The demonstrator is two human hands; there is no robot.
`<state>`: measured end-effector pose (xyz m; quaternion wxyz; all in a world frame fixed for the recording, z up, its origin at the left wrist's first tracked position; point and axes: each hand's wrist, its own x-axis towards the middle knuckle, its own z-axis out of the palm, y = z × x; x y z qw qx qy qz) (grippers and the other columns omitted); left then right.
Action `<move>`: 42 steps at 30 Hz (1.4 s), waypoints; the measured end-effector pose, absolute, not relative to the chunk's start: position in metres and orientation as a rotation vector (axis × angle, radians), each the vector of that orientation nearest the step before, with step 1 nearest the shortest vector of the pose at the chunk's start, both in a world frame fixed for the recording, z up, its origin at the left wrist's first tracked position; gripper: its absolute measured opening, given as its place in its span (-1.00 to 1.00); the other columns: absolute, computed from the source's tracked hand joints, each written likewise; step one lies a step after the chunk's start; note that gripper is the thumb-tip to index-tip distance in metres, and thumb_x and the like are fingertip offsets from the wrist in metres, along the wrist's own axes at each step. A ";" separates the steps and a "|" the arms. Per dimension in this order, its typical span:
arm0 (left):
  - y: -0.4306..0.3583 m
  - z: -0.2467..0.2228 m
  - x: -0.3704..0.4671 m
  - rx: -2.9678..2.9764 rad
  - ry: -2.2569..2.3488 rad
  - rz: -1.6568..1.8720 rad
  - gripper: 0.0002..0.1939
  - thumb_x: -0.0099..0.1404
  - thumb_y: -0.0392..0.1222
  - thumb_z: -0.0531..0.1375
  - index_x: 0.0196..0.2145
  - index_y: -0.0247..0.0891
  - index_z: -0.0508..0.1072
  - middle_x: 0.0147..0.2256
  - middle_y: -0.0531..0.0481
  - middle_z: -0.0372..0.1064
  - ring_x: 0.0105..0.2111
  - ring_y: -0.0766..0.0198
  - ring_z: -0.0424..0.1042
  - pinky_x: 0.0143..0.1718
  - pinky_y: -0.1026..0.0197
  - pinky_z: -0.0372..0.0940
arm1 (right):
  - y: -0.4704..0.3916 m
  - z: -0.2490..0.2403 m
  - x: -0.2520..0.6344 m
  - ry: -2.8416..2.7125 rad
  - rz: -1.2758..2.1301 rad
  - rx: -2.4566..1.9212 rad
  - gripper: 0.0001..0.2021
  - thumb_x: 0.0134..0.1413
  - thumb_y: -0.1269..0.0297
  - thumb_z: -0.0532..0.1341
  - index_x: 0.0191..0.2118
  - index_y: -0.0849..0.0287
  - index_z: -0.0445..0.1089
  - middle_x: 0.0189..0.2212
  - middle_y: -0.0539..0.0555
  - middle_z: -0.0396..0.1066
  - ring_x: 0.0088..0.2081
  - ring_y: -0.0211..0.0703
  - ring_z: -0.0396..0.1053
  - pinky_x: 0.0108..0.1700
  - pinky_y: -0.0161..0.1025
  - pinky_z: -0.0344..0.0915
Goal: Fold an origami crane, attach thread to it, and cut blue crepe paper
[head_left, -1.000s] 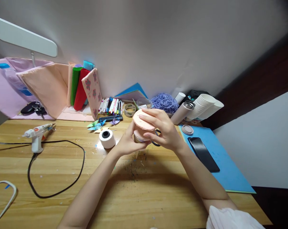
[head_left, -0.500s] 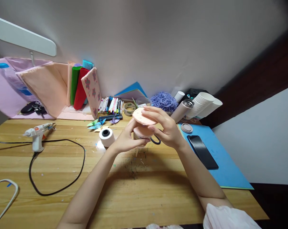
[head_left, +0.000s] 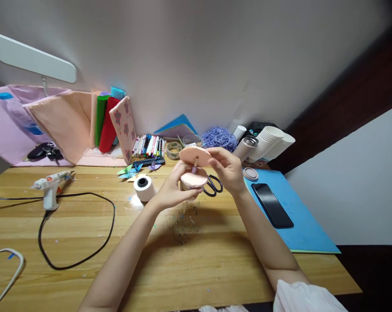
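Observation:
My left hand (head_left: 172,190) is closed around a small round piece with a pale pink top (head_left: 191,178), held above the table. A short thin stick (head_left: 195,164) rises from that top to a second pink disc (head_left: 191,154), which tilts so its underside shows. My right hand (head_left: 228,171) pinches this upper disc at its right edge. Part of the lower piece is hidden behind my left fingers. Black-handled scissors (head_left: 212,186) lie just beyond, between the lower piece and my right hand, their blades out of sight.
On the left are a hot glue gun (head_left: 51,188) and its looping black cord. A white roll (head_left: 144,188) stands by my left hand; paper cranes (head_left: 131,171), markers (head_left: 149,145) and tape (head_left: 173,150) lie behind. To the right are purple yarn (head_left: 219,139), paper cups (head_left: 270,141) and a phone (head_left: 272,206).
My right hand has shifted right to the upper disc's edge. That disc has tipped up, exposing the stick beneath it. More of the scissors' handles shows. The view has shifted slightly.

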<state>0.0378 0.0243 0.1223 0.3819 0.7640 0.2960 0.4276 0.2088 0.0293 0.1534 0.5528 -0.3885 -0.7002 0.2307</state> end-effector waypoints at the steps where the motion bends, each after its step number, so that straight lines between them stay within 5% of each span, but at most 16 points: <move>1: 0.024 0.123 0.038 1.947 0.751 1.089 -0.58 0.08 -0.13 0.26 -0.10 -0.23 0.30 -0.10 -0.12 0.24 -0.06 0.10 0.24 -0.04 0.09 0.17 | 0.027 0.153 0.209 -1.667 0.558 -0.913 -0.72 0.04 0.08 0.20 -0.22 0.16 0.40 -0.29 0.07 0.46 -0.25 -0.13 0.43 -0.19 -0.20 0.39; 8: 0.021 0.125 0.039 2.011 0.748 1.129 -0.63 0.09 -0.17 0.27 -0.14 -0.21 0.29 0.00 -0.14 0.18 0.07 0.11 0.15 0.09 0.07 0.05 | 0.058 0.146 0.221 -1.293 0.349 -0.991 -0.80 0.07 0.17 0.18 -0.25 0.18 0.38 -0.30 0.07 0.46 -0.24 -0.15 0.42 -0.18 -0.22 0.36; 12: 0.021 0.126 0.035 2.008 0.764 1.105 -0.63 0.08 -0.17 0.27 -0.15 -0.21 0.29 0.00 -0.16 0.19 0.08 0.11 0.14 0.09 0.06 0.05 | 0.085 0.108 0.234 -1.516 0.642 -1.233 -0.74 0.01 0.13 0.18 -0.38 0.27 0.42 -0.41 0.11 0.47 -0.36 -0.14 0.41 -0.32 -0.22 0.36; 19: 0.028 0.118 0.032 1.636 0.872 1.212 -0.59 0.04 -0.12 0.30 -0.14 -0.22 0.33 -0.01 -0.14 0.25 0.03 0.10 0.24 0.04 0.10 0.13 | 0.077 0.075 0.235 -1.631 0.676 -1.355 -0.73 0.03 0.33 0.14 -0.12 0.25 0.39 -0.12 0.20 0.42 -0.16 -0.10 0.40 -0.04 -0.06 0.28; 26: 0.044 0.120 0.020 0.828 0.814 1.330 -0.64 0.10 -0.08 0.27 -0.16 -0.28 0.41 -0.21 -0.05 0.40 -0.26 0.30 0.39 -0.27 0.32 0.30 | 0.043 0.113 0.231 -1.827 1.433 -0.965 -0.70 0.16 0.20 0.09 -0.06 0.25 0.32 -0.28 0.16 0.48 -0.32 -0.21 0.45 -0.27 -0.22 0.41; 35: 0.039 0.133 0.019 0.522 0.752 1.295 -0.71 0.17 -0.08 0.21 -0.18 -0.27 0.41 -0.24 -0.01 0.44 -0.27 0.30 0.43 -0.23 0.29 0.35 | 0.008 0.147 0.220 -2.240 0.636 -0.593 -0.78 0.14 0.42 0.13 -0.10 0.12 0.37 -0.21 0.09 0.46 -0.14 -0.18 0.39 -0.11 -0.20 0.36; 42: 0.033 0.133 0.026 0.560 0.728 1.224 -0.57 0.20 0.07 0.15 -0.10 -0.28 0.38 -0.18 -0.10 0.43 -0.17 0.18 0.42 -0.16 0.17 0.35 | 0.008 0.142 0.216 -2.219 0.330 -0.498 -0.85 0.10 0.42 0.16 -0.22 0.15 0.44 -0.30 0.08 0.47 -0.25 -0.21 0.42 -0.22 -0.26 0.37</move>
